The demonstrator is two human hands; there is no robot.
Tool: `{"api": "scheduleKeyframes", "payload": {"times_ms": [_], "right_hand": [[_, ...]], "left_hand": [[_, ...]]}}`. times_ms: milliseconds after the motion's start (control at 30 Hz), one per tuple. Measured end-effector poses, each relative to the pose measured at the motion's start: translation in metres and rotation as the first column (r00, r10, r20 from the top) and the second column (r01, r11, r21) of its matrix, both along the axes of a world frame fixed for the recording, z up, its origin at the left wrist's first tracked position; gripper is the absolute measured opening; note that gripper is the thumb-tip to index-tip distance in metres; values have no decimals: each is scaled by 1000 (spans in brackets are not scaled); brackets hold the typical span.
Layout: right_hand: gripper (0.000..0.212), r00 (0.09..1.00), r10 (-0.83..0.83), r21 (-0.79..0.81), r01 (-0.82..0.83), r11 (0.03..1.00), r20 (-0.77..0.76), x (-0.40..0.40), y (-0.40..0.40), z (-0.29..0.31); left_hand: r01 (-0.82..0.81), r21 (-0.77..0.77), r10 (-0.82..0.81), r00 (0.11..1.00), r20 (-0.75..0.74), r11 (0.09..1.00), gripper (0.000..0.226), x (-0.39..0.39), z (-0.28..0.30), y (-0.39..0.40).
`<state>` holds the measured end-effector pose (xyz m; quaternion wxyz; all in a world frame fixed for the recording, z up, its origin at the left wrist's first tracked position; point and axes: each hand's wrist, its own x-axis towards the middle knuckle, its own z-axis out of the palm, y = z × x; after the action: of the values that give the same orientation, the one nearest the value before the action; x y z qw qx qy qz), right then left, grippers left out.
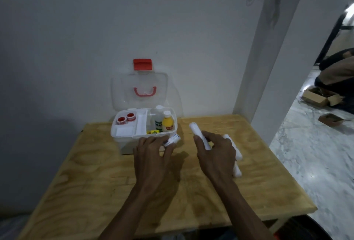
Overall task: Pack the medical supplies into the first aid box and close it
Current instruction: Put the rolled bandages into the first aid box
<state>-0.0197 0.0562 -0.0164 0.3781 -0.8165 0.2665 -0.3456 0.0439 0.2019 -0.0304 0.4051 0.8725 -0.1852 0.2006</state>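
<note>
- Head view: I see the first aid box, white with a clear lid raised, just beyond my left hand.
- Left hand grips a white roll.
- Right hand grips another roll; more rolls lie beyond it on the table.

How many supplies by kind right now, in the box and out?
White bandage rolls: 4 (left hand holds one, right hand holds one, two on table)
Tape rolls: 2
Bottles: 2
Total: 8
</note>
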Motion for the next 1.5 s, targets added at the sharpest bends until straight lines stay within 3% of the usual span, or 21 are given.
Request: {"api": "scheduleKeyframes", "payload": {"times_ms": [133, 267, 733, 1000, 1500], "right_hand": [[34, 992, 103, 14, -104, 994, 78, 30, 28, 21], [29, 984, 176, -26, -175, 984, 35, 65, 59, 39], [34, 952, 195, -56, -214, 975, -234, 150, 110, 43], [33, 961, 105, -161, -150, 976, -258, 160, 119, 25], [34, 959, 141, -194, -191, 962, -248, 159, 111, 20]], "left_hand": [[-127, -2, 127, 990, 56, 992, 30, 23, 29, 38], [-222, 73, 224, 974, -22, 972, 32, 58, 43, 76], [20, 373, 29, 992, -126, 928, 35, 118, 54, 114], [39, 415, 28, 988, -154, 909, 31, 129, 51, 109], [35, 388, 37, 984, -177, 921, 33, 127, 48, 107]]}}
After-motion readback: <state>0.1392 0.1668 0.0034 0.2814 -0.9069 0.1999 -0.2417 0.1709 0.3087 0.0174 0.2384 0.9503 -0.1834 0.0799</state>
